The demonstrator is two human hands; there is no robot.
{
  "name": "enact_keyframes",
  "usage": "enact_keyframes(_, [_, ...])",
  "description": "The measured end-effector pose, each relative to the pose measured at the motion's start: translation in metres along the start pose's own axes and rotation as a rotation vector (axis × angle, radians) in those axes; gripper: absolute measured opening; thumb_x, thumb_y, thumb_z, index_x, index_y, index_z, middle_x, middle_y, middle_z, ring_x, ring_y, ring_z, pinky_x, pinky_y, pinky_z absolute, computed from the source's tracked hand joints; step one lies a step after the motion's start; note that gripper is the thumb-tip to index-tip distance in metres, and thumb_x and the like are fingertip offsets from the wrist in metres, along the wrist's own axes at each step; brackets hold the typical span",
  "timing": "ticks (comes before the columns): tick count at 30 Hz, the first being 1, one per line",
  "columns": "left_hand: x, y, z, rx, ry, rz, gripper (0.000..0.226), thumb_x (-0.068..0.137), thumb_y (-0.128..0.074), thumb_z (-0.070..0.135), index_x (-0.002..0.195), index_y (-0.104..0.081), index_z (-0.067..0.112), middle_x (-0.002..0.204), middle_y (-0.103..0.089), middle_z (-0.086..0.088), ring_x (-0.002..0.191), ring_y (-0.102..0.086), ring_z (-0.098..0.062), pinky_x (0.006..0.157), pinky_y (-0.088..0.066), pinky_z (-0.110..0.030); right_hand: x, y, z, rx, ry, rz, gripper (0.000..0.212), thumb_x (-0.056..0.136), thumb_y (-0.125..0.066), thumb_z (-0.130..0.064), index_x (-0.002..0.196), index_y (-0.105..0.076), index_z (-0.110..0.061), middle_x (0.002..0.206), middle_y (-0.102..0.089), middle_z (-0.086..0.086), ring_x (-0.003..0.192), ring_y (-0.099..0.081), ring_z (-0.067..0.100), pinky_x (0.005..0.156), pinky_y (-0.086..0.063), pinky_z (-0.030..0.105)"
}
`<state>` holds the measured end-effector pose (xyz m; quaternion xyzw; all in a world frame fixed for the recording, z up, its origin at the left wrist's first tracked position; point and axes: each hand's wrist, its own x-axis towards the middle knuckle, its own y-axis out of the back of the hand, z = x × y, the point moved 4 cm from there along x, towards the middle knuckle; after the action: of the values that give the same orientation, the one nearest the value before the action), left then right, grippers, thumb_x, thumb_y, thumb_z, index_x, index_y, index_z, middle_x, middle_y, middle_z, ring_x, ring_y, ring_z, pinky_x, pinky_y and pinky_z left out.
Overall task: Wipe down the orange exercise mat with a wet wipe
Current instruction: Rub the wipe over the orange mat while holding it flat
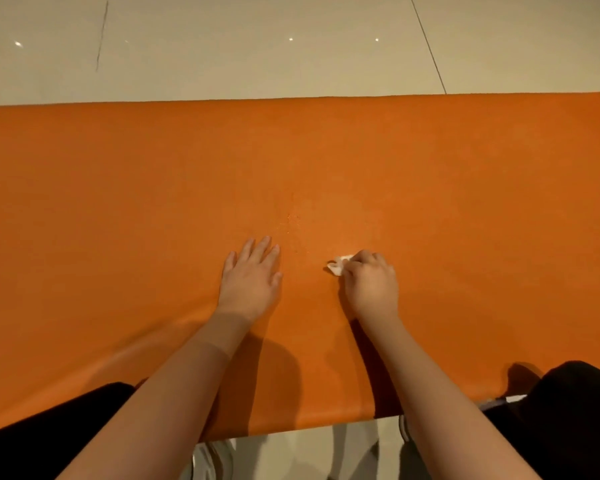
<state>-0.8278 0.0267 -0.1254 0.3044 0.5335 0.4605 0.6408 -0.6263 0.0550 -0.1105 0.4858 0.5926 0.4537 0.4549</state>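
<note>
The orange exercise mat (153, 188) lies flat across the whole width of the view. My left hand (252, 275) rests flat on it near the middle, fingers straight and spread. To its right, my right hand (371, 280) has its fingers curled round a small crumpled white wet wipe (336, 266) and holds it against the mat. Only the wipe's left end shows beyond the fingers. A faint trail of wet specks (290, 226) runs up the mat between the two hands.
Pale glossy floor tiles (291, 46) lie beyond the mat's far edge. My knees in black trousers (568, 403) sit at the mat's near edge on both sides. White shoes (215, 459) show on the floor below that edge.
</note>
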Motion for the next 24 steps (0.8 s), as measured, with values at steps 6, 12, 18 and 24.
enact_keyframes(6, [-0.029,-0.002,0.003,-0.008,0.013,-0.053,0.052,0.106,-0.031,0.036,0.156,-0.02,0.026,0.164,-0.005,0.007,0.151,0.001,-0.017,0.12,-0.006,-0.042,-0.042,-0.002,-0.041,0.146,0.246,-0.216,0.027,0.083,-0.046,-0.016,0.082,-0.071,-0.005,0.089,-0.062,0.012,0.086,-0.055,0.035,0.069,-0.045,0.04])
enact_keyframes(12, [-0.051,-0.001,0.005,-0.033,0.036,-0.113,0.05,0.106,-0.03,0.034,0.155,-0.024,0.026,0.164,-0.009,0.007,0.151,-0.003,-0.017,0.12,-0.008,-0.043,-0.042,0.017,-0.002,0.085,-0.106,-0.067,0.026,0.09,-0.047,-0.016,0.084,-0.07,-0.007,0.091,-0.059,0.012,0.089,-0.052,0.034,0.068,-0.034,0.036])
enact_keyframes(18, [-0.065,-0.002,0.006,-0.027,0.061,-0.139,0.05,0.106,-0.03,0.035,0.155,-0.024,0.025,0.164,-0.011,0.006,0.151,-0.005,-0.018,0.12,-0.008,-0.042,-0.076,0.021,-0.035,0.156,0.138,-0.268,0.025,0.09,-0.049,-0.022,0.098,-0.072,-0.017,0.103,-0.06,0.004,0.1,-0.052,0.027,0.077,-0.038,0.036])
enact_keyframes(24, [-0.079,-0.005,0.005,-0.03,0.07,-0.185,0.051,0.107,-0.028,0.036,0.156,-0.021,0.024,0.164,-0.01,0.006,0.151,-0.005,-0.017,0.121,-0.008,-0.041,-0.094,0.042,-0.013,-0.006,-0.2,-0.138,0.026,0.088,-0.046,-0.018,0.094,-0.07,-0.009,0.104,-0.059,0.008,0.101,-0.052,0.03,0.071,-0.029,0.033])
